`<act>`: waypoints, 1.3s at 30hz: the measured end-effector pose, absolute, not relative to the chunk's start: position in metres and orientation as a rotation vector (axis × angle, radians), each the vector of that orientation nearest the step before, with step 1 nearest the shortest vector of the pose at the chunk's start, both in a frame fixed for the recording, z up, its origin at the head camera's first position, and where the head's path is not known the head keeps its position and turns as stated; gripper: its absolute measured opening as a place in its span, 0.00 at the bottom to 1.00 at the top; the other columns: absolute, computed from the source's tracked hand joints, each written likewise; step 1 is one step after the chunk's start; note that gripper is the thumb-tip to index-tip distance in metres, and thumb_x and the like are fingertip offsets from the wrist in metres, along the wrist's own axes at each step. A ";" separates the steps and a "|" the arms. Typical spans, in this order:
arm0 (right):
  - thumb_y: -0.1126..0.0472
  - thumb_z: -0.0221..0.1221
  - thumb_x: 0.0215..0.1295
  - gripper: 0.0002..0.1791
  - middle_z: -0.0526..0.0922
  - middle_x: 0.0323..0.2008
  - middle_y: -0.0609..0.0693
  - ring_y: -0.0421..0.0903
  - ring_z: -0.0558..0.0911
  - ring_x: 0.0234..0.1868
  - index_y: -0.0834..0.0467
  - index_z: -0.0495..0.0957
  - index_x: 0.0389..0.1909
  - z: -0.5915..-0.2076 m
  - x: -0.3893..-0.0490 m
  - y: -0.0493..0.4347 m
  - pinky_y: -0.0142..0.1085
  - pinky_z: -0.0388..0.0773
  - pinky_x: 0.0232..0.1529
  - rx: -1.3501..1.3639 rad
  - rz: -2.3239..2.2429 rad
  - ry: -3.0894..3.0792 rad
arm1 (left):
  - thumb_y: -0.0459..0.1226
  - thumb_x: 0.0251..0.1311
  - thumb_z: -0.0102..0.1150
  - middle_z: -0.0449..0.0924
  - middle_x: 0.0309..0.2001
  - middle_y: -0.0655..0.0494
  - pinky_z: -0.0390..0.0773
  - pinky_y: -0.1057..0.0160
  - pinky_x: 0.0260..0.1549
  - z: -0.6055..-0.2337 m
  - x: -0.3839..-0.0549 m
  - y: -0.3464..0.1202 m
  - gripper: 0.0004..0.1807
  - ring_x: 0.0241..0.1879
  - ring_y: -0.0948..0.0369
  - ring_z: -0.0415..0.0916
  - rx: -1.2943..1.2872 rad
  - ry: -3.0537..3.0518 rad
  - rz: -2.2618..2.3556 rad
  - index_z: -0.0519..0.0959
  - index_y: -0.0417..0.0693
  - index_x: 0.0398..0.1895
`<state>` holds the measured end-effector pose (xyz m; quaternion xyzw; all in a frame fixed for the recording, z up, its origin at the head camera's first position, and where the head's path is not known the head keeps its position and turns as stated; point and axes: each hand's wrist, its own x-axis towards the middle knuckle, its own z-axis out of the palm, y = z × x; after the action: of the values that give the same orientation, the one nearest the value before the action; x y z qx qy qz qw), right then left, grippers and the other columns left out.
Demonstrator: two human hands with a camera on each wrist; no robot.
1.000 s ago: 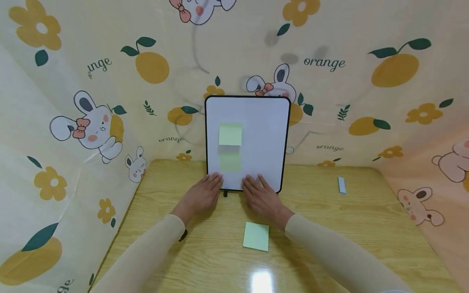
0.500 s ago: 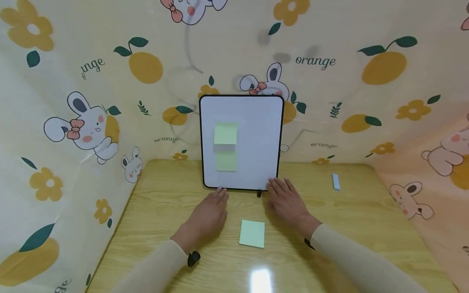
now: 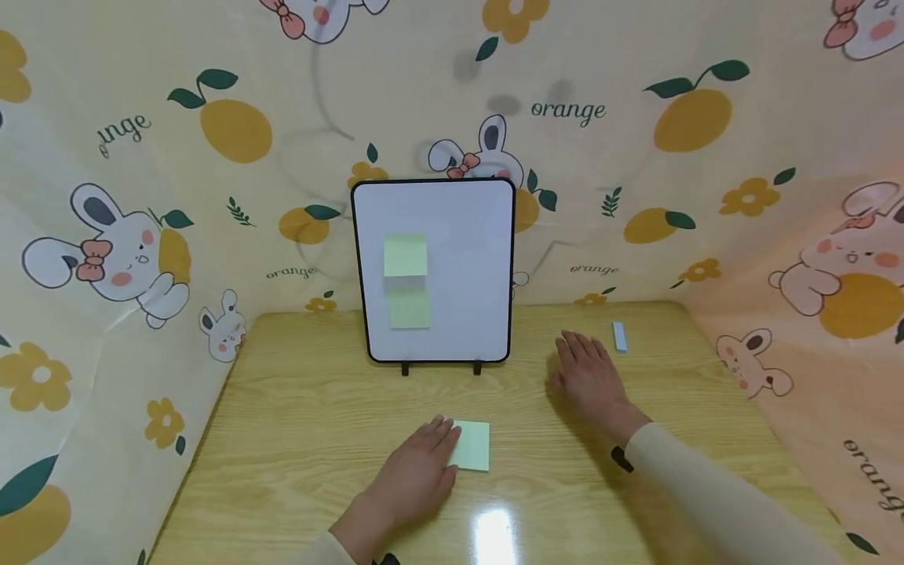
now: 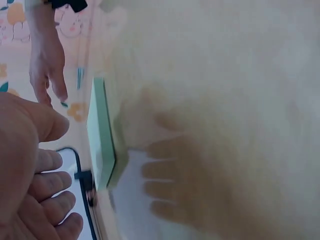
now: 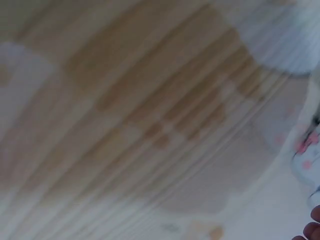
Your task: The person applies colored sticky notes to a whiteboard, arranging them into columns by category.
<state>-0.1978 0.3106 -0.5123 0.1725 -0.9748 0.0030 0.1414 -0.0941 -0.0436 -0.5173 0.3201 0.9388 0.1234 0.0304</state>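
Observation:
My left hand (image 3: 417, 475) is over the left edge of a pale green sticky note pad (image 3: 472, 446) lying on the table. In the left wrist view a gap shows between the loosely bent fingers (image 4: 60, 205) and the pad (image 4: 101, 137), so nothing is held. My right hand (image 3: 589, 384) hovers with fingers extended, left of and nearer than a small light-blue strip (image 3: 619, 337). Only some of its fingertips (image 5: 312, 231) enter the blurred right wrist view. Behind both hands a black-framed whiteboard (image 3: 469, 259) stands upright, bearing an upper green sticky note (image 3: 406, 255) and a lower one (image 3: 410, 308).
Two black feet, a left foot (image 3: 405, 369) and a right foot (image 3: 477, 367), show under the whiteboard. Patterned cloth (image 3: 593, 188) with bunnies and oranges walls the wooden table (image 3: 297, 392) at the back and sides.
Both hands have left the whiteboard's lower edge. The left hand came back toward me to the sticky note pad; the right hand moved right, toward the blue strip. The head view has shifted rightward.

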 end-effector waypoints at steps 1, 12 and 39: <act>0.56 0.57 0.78 0.31 0.69 0.74 0.69 0.67 0.67 0.76 0.72 0.67 0.73 -0.512 -0.199 0.317 0.66 0.61 0.77 0.478 0.014 -2.825 | 0.45 0.80 0.48 0.67 0.79 0.46 0.64 0.50 0.79 -0.518 -0.092 -0.041 0.31 0.81 0.50 0.60 1.002 2.890 0.374 0.67 0.40 0.79; 0.55 0.51 0.81 0.34 0.61 0.77 0.74 0.73 0.60 0.77 0.75 0.59 0.75 -0.514 -0.212 0.375 0.71 0.54 0.77 0.265 0.019 -2.999 | 0.49 0.79 0.51 0.69 0.77 0.45 0.65 0.52 0.79 -0.529 -0.076 -0.023 0.32 0.79 0.50 0.63 1.117 2.876 0.251 0.69 0.40 0.77; 0.50 0.37 0.87 0.35 0.54 0.77 0.79 0.79 0.56 0.76 0.75 0.54 0.78 -0.524 -0.212 0.410 0.77 0.55 0.72 0.244 0.224 -3.238 | 0.53 0.80 0.49 0.61 0.82 0.49 0.60 0.53 0.81 -0.531 -0.070 -0.028 0.34 0.83 0.53 0.56 1.083 2.800 0.209 0.66 0.45 0.81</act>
<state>-0.2124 0.4104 -0.5244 0.0749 -0.9932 0.0687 -0.0568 -0.0700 -0.0276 -0.5309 0.3592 0.9283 0.0694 0.0661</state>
